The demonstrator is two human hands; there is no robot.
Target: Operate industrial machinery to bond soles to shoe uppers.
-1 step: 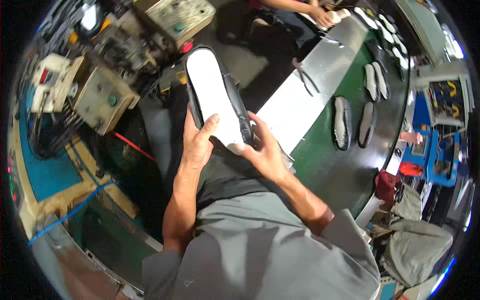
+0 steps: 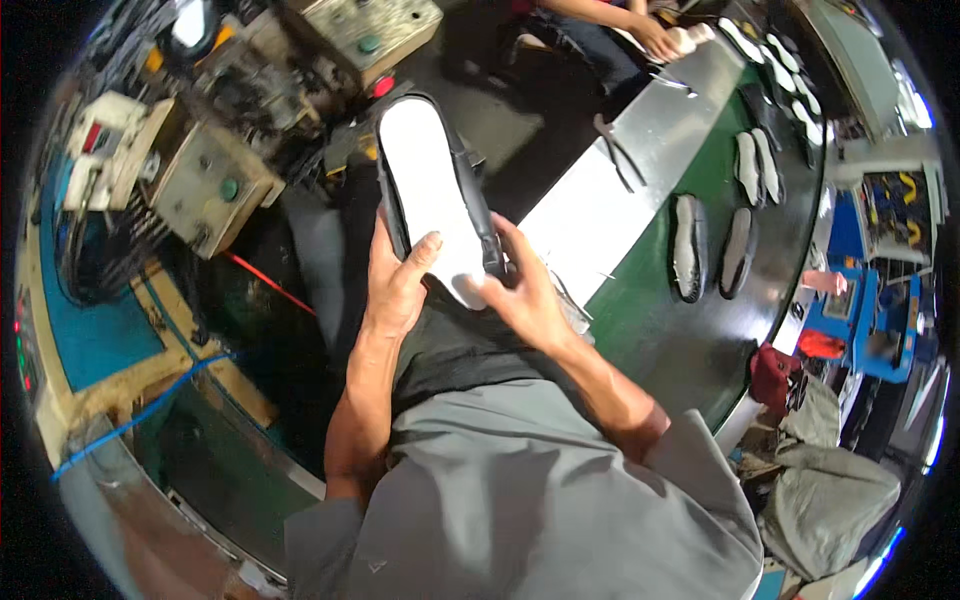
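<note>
Left hand [image 2: 398, 285]: clasping black shoe [image 2: 437, 195] by its left side, thumb on the white underside; forearm rises from below.
Black shoe: between both hands, underside facing up, far end leaning left.
Right hand [image 2: 525, 295]: gripping the shoe's near right side, thumb on the underside.
Left clearance: dark gap between control box [image 2: 215, 190] and left hand; red rod [image 2: 270, 283] juts into it.
Right edge: metal ledge [image 2: 575, 220] just beside right hand; pincers [image 2: 622, 158] on it, farther off.
Surface: green belt [image 2: 635, 285] beyond ledge, shoe pieces [image 2: 690, 250] on it.
Room: machinery [image 2: 255, 85] left, co-worker's hand [image 2: 658, 42] top, blue rack [image 2: 882, 368] far right.
</note>
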